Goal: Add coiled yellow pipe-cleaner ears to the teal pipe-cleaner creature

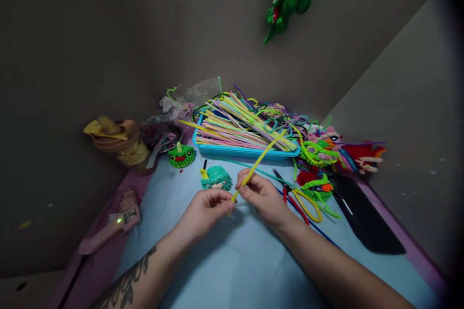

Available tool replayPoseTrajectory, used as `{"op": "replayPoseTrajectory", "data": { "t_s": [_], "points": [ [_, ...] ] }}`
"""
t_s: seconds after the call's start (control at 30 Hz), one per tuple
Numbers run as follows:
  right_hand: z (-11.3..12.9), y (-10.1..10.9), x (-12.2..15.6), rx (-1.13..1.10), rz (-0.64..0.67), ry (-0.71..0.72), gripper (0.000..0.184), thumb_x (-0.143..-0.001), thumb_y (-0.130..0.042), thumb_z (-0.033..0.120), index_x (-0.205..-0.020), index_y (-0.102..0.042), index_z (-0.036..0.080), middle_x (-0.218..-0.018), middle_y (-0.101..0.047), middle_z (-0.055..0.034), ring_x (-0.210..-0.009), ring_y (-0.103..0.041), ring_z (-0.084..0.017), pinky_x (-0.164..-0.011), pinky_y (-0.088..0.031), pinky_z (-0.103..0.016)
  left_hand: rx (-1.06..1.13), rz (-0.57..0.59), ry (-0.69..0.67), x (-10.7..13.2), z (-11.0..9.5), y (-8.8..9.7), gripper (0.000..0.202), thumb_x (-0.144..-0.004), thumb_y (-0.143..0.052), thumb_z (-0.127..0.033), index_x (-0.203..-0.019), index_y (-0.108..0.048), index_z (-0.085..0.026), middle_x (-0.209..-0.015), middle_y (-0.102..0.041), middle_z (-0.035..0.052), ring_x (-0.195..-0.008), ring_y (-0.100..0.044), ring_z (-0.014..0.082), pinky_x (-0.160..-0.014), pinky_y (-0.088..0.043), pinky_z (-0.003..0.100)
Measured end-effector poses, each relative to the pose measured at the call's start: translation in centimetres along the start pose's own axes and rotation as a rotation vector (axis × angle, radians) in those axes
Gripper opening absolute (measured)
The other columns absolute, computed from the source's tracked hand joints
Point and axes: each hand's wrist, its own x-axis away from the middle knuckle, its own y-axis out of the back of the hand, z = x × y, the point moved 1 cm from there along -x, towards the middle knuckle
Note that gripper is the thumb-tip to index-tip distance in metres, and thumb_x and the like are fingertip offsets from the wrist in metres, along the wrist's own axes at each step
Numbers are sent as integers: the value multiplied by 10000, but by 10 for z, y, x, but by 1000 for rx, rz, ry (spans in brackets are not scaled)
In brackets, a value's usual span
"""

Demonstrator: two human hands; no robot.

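Your two forearms (163,258) lie nearest the camera, reaching from the bottom edge over a blue-covered counter (232,270). Your left hand (207,210) is closed, thumb and forefinger pinching a yellow pipe cleaner (261,156) close to its lower end. Your right hand (263,200) pinches the same piece a little higher, thumb against curled fingers. The pipe cleaner is held above the middle of the counter; its long free part slants up and to your right, across the front of a blue tray (246,153) heaped with pastel stems (235,118). A thin pale line shows between your hands, too small to identify.

Expect the yellow piece to feel almost weightless, with a soft, fuzzy surface that should grip well rather than slip. It probably has a wire core, so it should bend easily and keep its bend; a hard squeeze may flatten the fuzz or leave a kink. The fingertip hold near the lower end looks right for fine control, though the long free part may sway or snag on the stems behind.

Just beyond your left hand sits a teal fuzzy figure (218,177). Scissors (308,205) lie to the right of your right hand. A pink glue gun (118,224) rests at far left, its small light green.
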Motion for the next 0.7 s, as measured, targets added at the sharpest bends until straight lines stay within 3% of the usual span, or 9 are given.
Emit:
{"op": "replayPoseTrajectory", "data": {
  "t_s": [0.23,0.5,0.7],
  "points": [
    [2,-3,1,52,-66,133,32,-793,-596,188,-789,-584,217,-814,-486,-8,-817,-503,-157,-738,-411,-288,122,48,68,3,-2,-2,248,-728,-679,-356,-725,-546,-146,-571,-478,-52,-431,-322,26,-384,-206,152],
    [8,-9,9,295,-55,257,112,-776,-597,109,-793,-616,219,-836,-518,-27,-852,-529,-170,-734,-439,-312,263,27,66,1,2,-1,244,-767,-643,-369,-811,-534,-156,-532,-524,-48,-381,-389,26,-358,-271,129],
    [3,-13,14,386,-45,304,129,-782,-627,137,-861,-640,238,-862,-525,-27,-768,-542,-139,-574,-432,-239,394,-40,99,0,1,0,286,-678,-735,-338,-794,-560,-144,-526,-572,-26,-428,-485,41,-400,-334,118]
  ]
}}
